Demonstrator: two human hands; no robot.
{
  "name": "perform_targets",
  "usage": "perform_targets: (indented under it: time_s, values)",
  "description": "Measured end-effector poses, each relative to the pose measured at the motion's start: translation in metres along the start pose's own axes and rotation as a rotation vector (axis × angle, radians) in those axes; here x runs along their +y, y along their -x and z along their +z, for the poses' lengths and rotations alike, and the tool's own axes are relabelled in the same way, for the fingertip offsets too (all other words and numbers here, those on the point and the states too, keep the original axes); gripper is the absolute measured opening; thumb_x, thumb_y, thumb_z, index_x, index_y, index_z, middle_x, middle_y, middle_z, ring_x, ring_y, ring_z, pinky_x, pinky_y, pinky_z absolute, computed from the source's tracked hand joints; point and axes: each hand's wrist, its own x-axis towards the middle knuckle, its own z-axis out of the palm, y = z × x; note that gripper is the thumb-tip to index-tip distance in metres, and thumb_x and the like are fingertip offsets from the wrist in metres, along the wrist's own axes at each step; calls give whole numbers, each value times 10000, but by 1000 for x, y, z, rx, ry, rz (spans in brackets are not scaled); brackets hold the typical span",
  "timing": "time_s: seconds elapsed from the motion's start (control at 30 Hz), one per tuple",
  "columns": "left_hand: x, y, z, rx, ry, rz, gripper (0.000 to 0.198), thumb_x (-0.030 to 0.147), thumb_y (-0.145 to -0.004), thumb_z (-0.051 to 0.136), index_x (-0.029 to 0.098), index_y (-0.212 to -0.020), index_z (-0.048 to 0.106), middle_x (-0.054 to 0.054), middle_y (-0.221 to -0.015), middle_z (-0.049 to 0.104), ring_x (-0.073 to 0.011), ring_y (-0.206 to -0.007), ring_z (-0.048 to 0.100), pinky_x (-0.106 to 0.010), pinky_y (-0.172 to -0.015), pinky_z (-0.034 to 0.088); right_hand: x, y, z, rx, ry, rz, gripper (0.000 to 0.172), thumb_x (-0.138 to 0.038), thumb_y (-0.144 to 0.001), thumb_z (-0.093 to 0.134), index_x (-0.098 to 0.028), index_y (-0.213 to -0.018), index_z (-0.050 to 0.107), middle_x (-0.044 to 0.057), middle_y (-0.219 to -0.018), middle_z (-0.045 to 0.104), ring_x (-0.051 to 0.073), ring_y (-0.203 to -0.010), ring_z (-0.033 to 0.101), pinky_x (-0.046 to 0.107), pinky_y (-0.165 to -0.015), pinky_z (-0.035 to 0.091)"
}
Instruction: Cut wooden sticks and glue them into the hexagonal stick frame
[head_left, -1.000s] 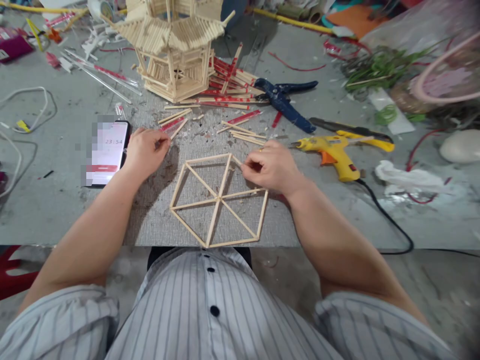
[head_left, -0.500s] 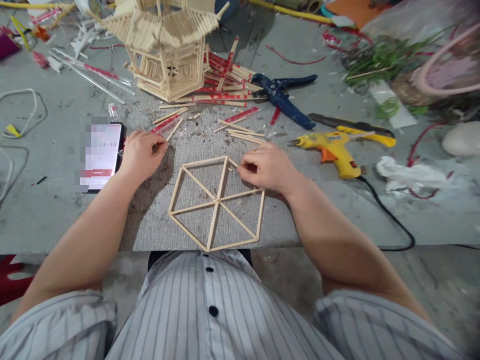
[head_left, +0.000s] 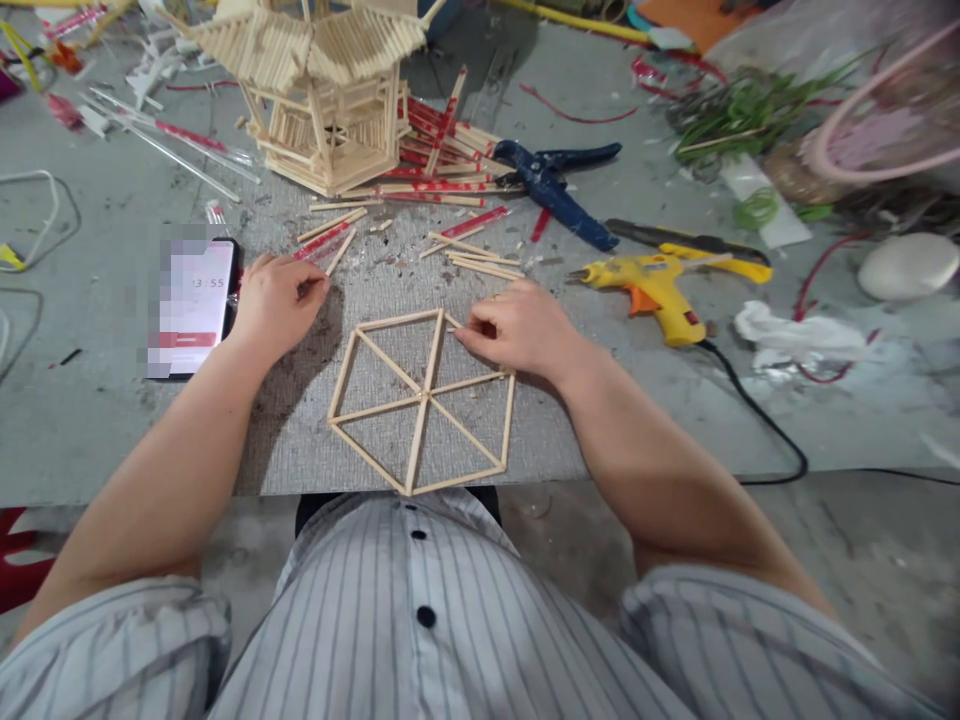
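Observation:
A hexagonal frame of thin wooden sticks, with spokes meeting at its centre, lies flat near the table's front edge. At its upper right side my right hand is closed, fingertips pinching a stick there; the hand hides most of that side. My left hand rests between the phone and the frame, its fingers closed at the lower end of a short wooden stick that points up and right. Several loose sticks lie just beyond my right hand.
A stick-built pavilion model stands at the back, beside red-wrapped stick bundles. Blue cutting pliers, a yellow glue gun with a black cord, and a utility knife lie right. A lit phone lies left.
The whole view has shifted slightly, so things appear a little further left and higher. Both hands keep nearly the same places and grips relative to the sticks and frame.

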Motion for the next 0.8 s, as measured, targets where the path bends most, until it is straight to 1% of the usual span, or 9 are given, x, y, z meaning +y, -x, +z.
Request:
perform_targets:
  time_s: [0.07, 0.23, 0.37, 0.57, 0.67, 0.8]
  values:
    - [-1, -1, 2, 22, -12, -1, 276, 316, -849, 470, 211, -851, 726, -60, -945, 749, -234, -947, 631, -427, -929, 476, -1, 0, 1, 14, 8, 5, 271, -341, -887, 524, -218, -647, 556, 32, -662, 669, 179, -666, 583, 347, -757, 360]
    - [1, -1, 2, -11, -26, -29, 240, 275, -868, 507, 187, -889, 728, -97, -991, 743, -264, -1003, 645, -433, -961, 464, -2, 0, 3, 49, 32, 13, 247, -321, -872, 534, -222, -647, 562, 37, -661, 675, 189, -673, 598, 351, -752, 368]
    - [2, -1, 1, -16, -32, -20, 238, 268, -880, 510, 177, -899, 729, -76, -988, 740, -248, -998, 640, -419, -967, 466, -1, 0, 3, 34, 30, 5, 275, -338, -886, 512, -225, -641, 565, 35, -640, 667, 192, -662, 599, 353, -758, 374]
    - [-1, -1, 3, 8, -25, -11, 196, 252, -878, 542, 177, -886, 724, -42, -942, 734, -233, -967, 640, -424, -952, 480, 0, -1, 6, 46, 45, 23, 254, -342, -878, 524, -217, -663, 579, 53, -678, 693, 204, -690, 618, 352, -752, 378]
    - [0, -1, 3, 20, -30, -23, 179, 242, -864, 556, 192, -861, 727, -49, -939, 739, -242, -955, 640, -424, -939, 481, 0, -1, 6, 42, 52, 22, 248, -335, -877, 524, -216, -666, 577, 56, -683, 697, 204, -693, 622, 349, -750, 378]
    - [0, -2, 3, -10, -52, -27, 211, 257, -868, 537, 183, -890, 733, -55, -960, 738, -238, -963, 630, -423, -939, 471, 0, -1, 5, 37, 33, 21, 249, -334, -875, 527, -217, -659, 567, 52, -676, 693, 198, -681, 615, 347, -754, 376]
